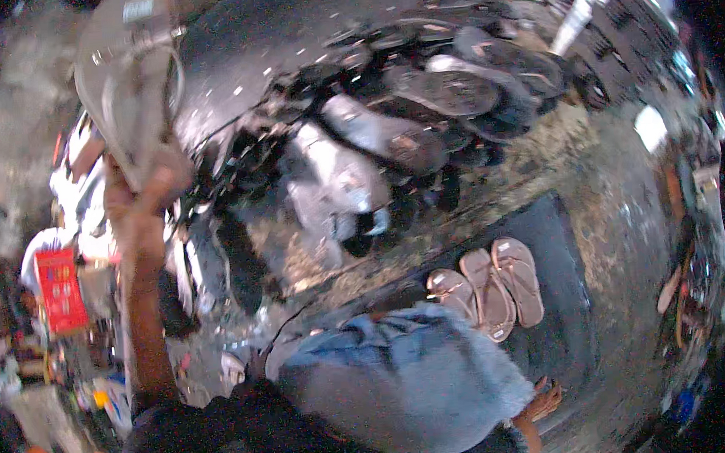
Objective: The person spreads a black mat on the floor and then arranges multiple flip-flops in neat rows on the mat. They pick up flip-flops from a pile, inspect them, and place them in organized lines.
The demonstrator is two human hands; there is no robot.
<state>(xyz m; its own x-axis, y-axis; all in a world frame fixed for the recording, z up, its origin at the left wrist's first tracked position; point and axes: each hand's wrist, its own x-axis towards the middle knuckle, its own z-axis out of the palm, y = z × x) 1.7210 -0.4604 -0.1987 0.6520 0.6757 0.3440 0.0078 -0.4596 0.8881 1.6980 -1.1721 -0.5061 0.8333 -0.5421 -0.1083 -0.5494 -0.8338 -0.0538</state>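
At the upper left, my left hand (147, 171) is closed on the lower end of a grey-brown sandal (127, 96). The sandal is raised, with thin straps across it and a pale label near its upper end. Low on the right, beside my knee, my right hand (545, 399) has its fingers stretched out and holds nothing I can see. Near it, several brown thong sandals (518, 282) with small labels lie side by side on a dark mat (551, 237). My leg partly hides the leftmost one.
A large heap of dark and greyish sandals (445, 88) stretches across the far side, some seemingly in clear wrapping. A red packet (62, 290) stands among clutter on the left. More odds and ends line the floor's right edge. Blue jeans (401, 385) cover my leg.
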